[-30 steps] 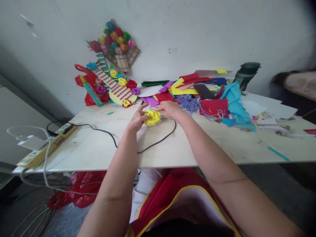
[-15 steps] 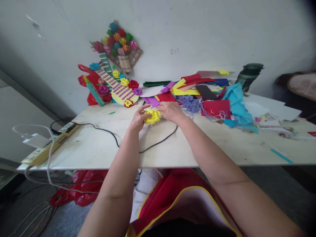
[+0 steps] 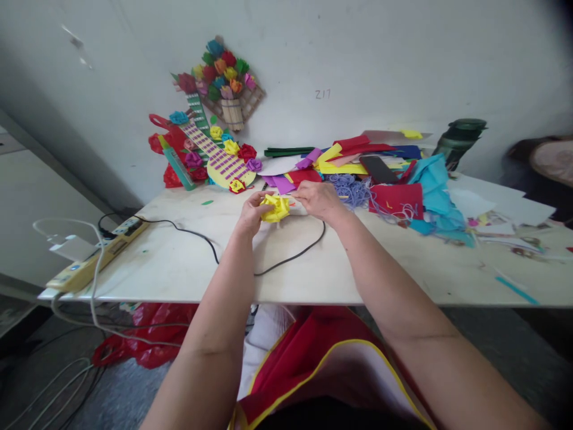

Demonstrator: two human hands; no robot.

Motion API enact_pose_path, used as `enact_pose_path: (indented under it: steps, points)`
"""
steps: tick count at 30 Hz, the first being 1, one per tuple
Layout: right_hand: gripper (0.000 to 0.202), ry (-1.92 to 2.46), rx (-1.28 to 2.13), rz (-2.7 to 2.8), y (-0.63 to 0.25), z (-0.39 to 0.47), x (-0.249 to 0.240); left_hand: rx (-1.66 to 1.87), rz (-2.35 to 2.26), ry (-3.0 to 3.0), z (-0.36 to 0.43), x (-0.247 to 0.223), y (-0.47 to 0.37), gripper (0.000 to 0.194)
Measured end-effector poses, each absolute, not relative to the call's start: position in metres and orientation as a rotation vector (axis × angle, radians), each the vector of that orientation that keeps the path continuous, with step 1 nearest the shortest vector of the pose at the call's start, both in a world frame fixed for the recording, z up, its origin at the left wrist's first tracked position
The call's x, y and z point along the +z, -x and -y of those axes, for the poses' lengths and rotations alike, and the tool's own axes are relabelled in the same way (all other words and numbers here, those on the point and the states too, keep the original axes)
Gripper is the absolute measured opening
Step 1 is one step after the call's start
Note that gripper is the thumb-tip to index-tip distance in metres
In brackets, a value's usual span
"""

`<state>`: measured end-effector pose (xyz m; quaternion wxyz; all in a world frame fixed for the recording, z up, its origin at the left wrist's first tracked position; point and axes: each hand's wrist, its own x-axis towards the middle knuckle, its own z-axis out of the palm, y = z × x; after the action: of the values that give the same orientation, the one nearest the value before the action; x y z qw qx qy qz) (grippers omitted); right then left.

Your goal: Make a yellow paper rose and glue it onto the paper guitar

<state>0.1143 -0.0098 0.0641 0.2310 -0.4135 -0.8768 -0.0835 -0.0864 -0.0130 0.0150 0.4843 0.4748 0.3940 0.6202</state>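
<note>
A yellow paper flower (image 3: 274, 208) is held above the white table (image 3: 295, 286) by my left hand (image 3: 253, 212), whose thumb and fingers pinch its left side. Just right of the flower, my right hand (image 3: 317, 199) has its fingers closed together on something thin that I cannot make out. A thin black cable (image 3: 290, 258) curves over the table below both hands. Purple yarn (image 3: 349, 189) lies beyond my right hand, beside a red piece (image 3: 396, 200).
A guitar-shaped craft (image 3: 228, 166) with paper flowers leans at the back left, near a green glue bottle (image 3: 178, 168). A power strip (image 3: 96, 257) lies at the left edge. Coloured sheets, a dark phone (image 3: 379, 170) and a dark green bottle (image 3: 459, 143) are at the back.
My right hand has drawn slightly away from the yellow flower to the right, opening a small gap. My left hand still holds the flower. The whole view has shifted a little.
</note>
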Motion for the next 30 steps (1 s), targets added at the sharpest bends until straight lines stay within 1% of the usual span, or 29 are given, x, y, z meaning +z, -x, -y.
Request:
enact_pose_path:
  steps: [8,22,30]
  points:
    - [0.031,1.095,-0.165,2.355,-0.127,0.003,0.063,1.502,-0.964,-1.247,0.010,0.011,0.092,0.046]
    - [0.026,1.068,-0.129,2.341,-0.141,-0.002,0.067,1.503,-0.931,-1.203,0.012,0.013,0.093,0.045]
    - [0.022,1.116,-0.038,2.303,-0.146,-0.005,0.067,1.492,-0.952,-1.210,0.012,0.012,0.094,0.044]
